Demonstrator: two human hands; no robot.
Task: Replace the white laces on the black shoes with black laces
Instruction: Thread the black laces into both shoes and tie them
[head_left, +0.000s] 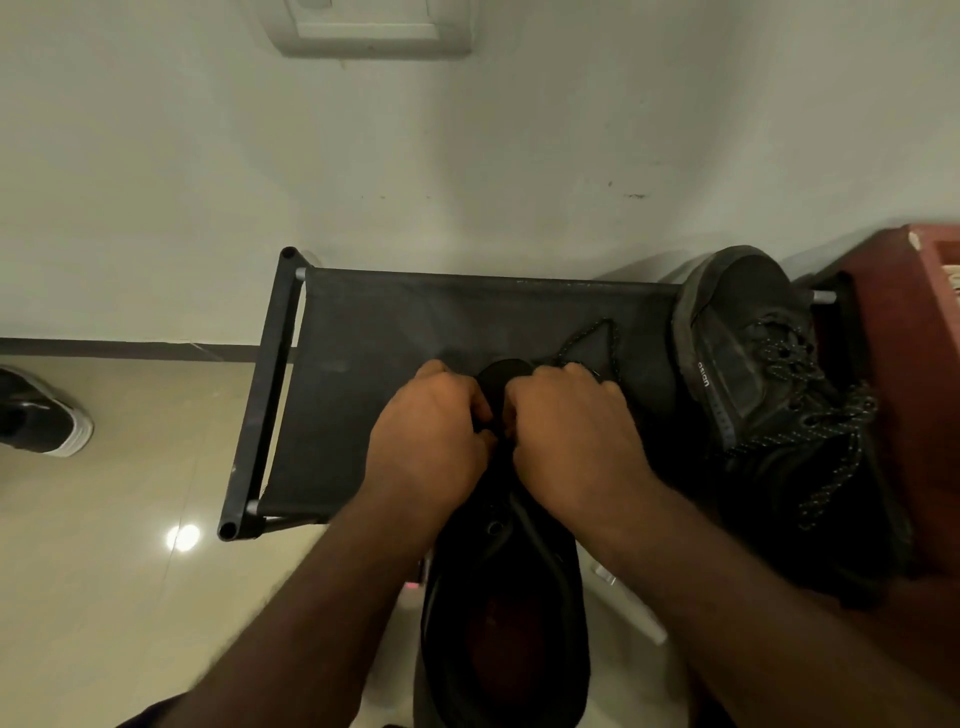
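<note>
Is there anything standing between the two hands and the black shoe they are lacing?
Nothing visible does. The left hand and the right hand are both on the front of the shoe. A black lace loops out beyond the right hand. The other shoe stands apart, to the right.

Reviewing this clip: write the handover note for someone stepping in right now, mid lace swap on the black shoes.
Left hand: fingers curled down on the near shoe at its front eyelets; what they pinch is hidden.
Right hand: curled there too, apparently holding the black lace, whose loop lies on the rack shelf.
Second shoe, at the shelf's right end: already carries a speckled lace.
Done: no white lace shows on either shoe.
Left: finish threading the near shoe; its rear eyelets look empty.
</note>
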